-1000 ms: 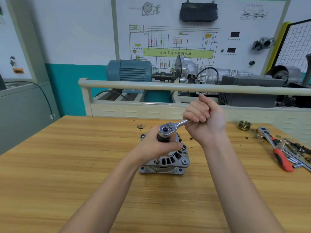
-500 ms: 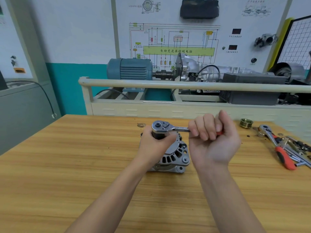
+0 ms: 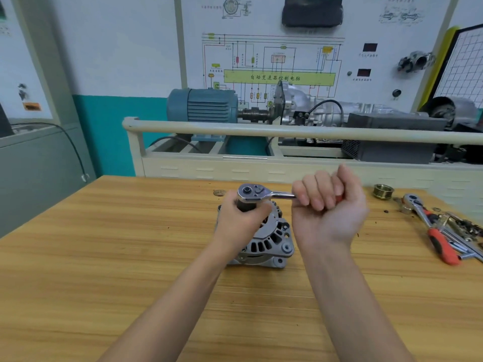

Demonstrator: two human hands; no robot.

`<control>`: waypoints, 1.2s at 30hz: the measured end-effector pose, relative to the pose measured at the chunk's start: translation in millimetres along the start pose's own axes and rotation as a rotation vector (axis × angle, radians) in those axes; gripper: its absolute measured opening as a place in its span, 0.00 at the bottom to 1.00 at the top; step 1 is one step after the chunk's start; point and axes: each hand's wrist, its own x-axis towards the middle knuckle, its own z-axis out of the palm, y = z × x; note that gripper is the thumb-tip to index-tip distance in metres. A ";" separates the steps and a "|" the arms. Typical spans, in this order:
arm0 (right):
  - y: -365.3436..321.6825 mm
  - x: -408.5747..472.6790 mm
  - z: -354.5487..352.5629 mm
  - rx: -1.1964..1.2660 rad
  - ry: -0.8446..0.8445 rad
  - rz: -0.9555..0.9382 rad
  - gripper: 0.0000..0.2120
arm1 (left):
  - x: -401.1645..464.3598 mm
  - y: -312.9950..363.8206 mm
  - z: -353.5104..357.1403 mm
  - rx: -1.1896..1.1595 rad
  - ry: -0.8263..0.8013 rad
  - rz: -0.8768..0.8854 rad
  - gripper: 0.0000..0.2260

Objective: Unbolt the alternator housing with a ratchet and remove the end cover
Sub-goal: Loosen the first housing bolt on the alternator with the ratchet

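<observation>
Alternator (image 3: 264,241) is sitting on the wooden worktop (image 3: 104,257), about centre, vented end face turned up and toward the camera. Ratchet (image 3: 257,193) is standing over its top, head level, chrome shank running out to the right.

Left hand (image 3: 241,220) is wrapping the dark socket (image 3: 244,206) just under the ratchet head, fingers curled around it, thumb lying across the front; the hand is covering the alternator's upper left part. Right hand (image 3: 328,207) is gripping the ratchet handle in a closed fist, knuckles facing the camera, a sliver of red grip showing past the fingers.

Which bolt the socket is sitting on cannot be told; the left hand is hiding it.

Off to the right on the worktop: a brass-coloured grooved pulley (image 3: 383,191) near the back edge, and a second ratchet with a red handle (image 3: 431,231) lying among loose small metal parts (image 3: 464,228).
</observation>
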 end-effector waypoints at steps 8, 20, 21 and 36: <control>3.5 -11.3 -2.8 -0.058 -0.143 -0.079 0.19 | -2.1 -3.6 -0.3 -0.018 0.030 0.011 0.16; -2.1 28.0 3.3 0.072 -0.006 0.205 0.24 | 11.5 1.9 -10.5 -0.028 -0.289 -0.056 0.18; -0.9 18.9 1.9 0.060 -0.005 0.126 0.24 | 9.7 0.8 -7.3 -0.019 -0.193 -0.048 0.16; -4.2 38.7 2.7 0.020 -0.189 0.374 0.20 | 8.7 7.8 -24.4 0.065 -0.453 -0.004 0.14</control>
